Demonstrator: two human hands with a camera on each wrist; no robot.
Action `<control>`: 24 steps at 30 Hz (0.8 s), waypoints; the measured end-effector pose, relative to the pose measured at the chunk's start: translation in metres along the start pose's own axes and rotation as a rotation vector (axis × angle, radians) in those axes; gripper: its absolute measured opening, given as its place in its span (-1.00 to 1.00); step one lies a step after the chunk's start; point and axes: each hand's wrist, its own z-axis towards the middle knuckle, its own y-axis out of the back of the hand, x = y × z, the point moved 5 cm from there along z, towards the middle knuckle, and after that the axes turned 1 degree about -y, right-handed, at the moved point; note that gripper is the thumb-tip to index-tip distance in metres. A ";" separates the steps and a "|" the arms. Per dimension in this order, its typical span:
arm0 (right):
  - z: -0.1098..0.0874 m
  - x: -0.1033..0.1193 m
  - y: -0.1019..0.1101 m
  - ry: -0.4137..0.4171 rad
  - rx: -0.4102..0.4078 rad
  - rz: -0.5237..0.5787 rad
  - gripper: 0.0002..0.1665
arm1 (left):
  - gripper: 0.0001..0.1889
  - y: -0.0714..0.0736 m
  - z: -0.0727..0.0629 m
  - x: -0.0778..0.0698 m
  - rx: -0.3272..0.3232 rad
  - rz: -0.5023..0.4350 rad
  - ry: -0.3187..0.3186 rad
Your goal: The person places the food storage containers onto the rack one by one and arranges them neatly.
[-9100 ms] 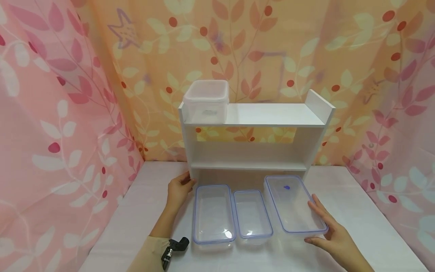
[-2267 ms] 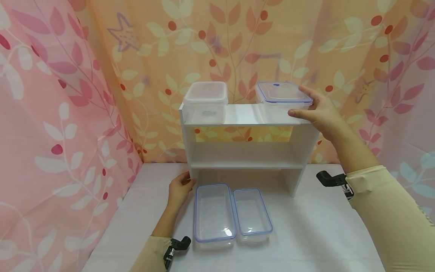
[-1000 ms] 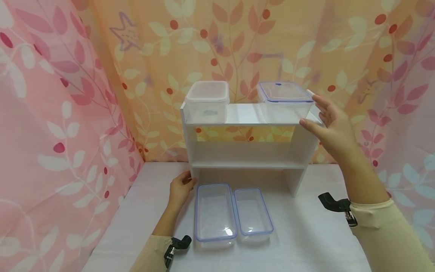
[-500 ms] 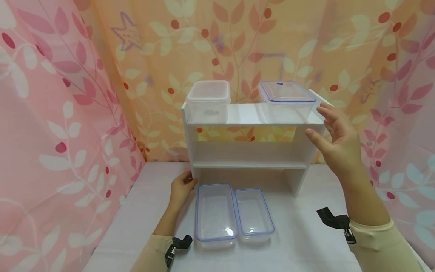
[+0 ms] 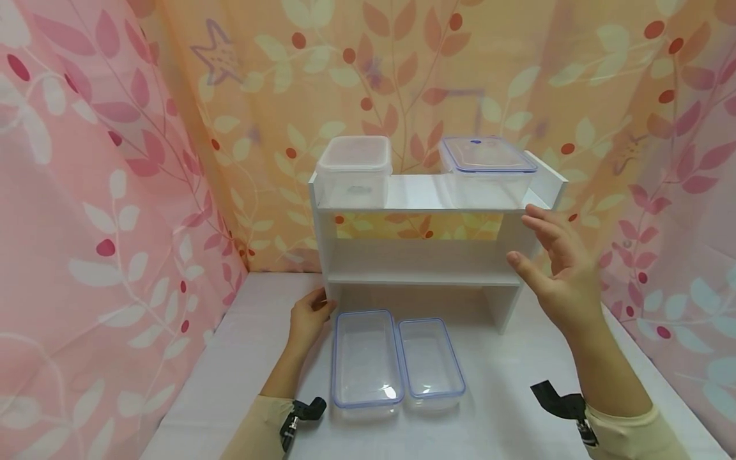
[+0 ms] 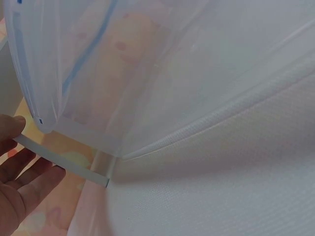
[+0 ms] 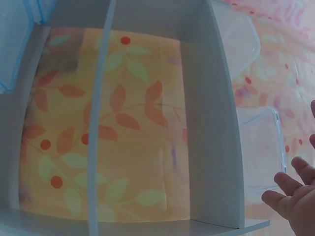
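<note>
With my left hand [image 5: 306, 322] I am pinching the lower left side of the white shelf [image 5: 425, 262], my thumb and fingers lying on either side of its thin panel. My right hand [image 5: 566, 275] is hovering at the right end of the shelf, its fingers spreading wide, below the deep blue-rimmed box [image 5: 489, 172] and apart from it. That box is sitting on the right of the shelf's top board, its lid lying flat. At the left end of the same board, a whitish-lidded box [image 5: 354, 172] is standing upright, well apart from it. On the near side of the shelf, two more containers are resting on the white tabletop [image 5: 506, 428]: the large blue-rimmed box [image 5: 368, 361], just right of my left hand, and the small blue-rimmed box [image 5: 431, 358], lying just beside it on the right. An orange leaf-patterned curtain [image 5: 259, 64] is hanging at the far side, and a pink curtain [image 5: 34, 191] is covering the left. My beige sleeves [image 5: 255, 425] are ending below the wrists, each carrying a black bracket [image 5: 560, 404].
</note>
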 end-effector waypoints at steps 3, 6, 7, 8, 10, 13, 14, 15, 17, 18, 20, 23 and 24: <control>-0.009 -0.001 -0.004 -0.022 0.023 -0.012 -0.27 | -0.62 0.000 0.001 0.001 -0.003 -0.004 0.003; -0.021 -0.004 -0.007 -0.048 0.050 -0.049 -0.24 | -0.62 -0.001 0.001 0.002 0.000 -0.007 0.005; -0.025 -0.005 -0.008 -0.048 0.058 -0.062 -0.23 | -0.62 -0.001 0.001 0.002 0.001 -0.009 0.006; -0.029 -0.007 -0.009 -0.052 0.066 -0.070 -0.21 | -0.62 -0.001 0.001 0.002 0.001 -0.010 0.006; -0.037 -0.010 -0.011 -0.054 0.079 -0.075 -0.18 | -0.62 0.000 0.001 0.002 -0.001 -0.009 0.008; -0.049 -0.016 -0.015 -0.064 0.095 -0.049 -0.16 | -0.62 0.001 -0.001 0.002 -0.003 -0.009 0.013; -0.052 -0.018 -0.016 -0.074 0.099 -0.046 -0.15 | -0.61 0.001 -0.001 0.002 -0.003 -0.008 0.016; -0.056 -0.020 -0.017 -0.081 0.105 -0.038 -0.15 | -0.61 0.002 -0.001 0.002 -0.004 -0.006 0.018; -0.063 -0.024 -0.020 -0.103 0.115 -0.028 -0.15 | -0.60 0.002 -0.002 0.002 -0.007 -0.007 0.021; -0.067 -0.027 -0.021 -0.118 0.122 -0.026 -0.15 | -0.59 0.002 -0.002 0.002 -0.009 -0.007 0.021; -0.074 -0.032 -0.024 -0.147 0.138 -0.035 -0.16 | -0.57 0.001 -0.002 0.001 -0.015 -0.010 0.024; -0.085 -0.042 -0.028 -0.187 0.167 -0.038 -0.18 | -0.57 0.001 -0.002 0.001 -0.020 -0.008 0.025; -0.088 -0.045 -0.030 -0.197 0.179 -0.033 -0.19 | -0.57 0.001 -0.002 0.001 -0.020 -0.006 0.025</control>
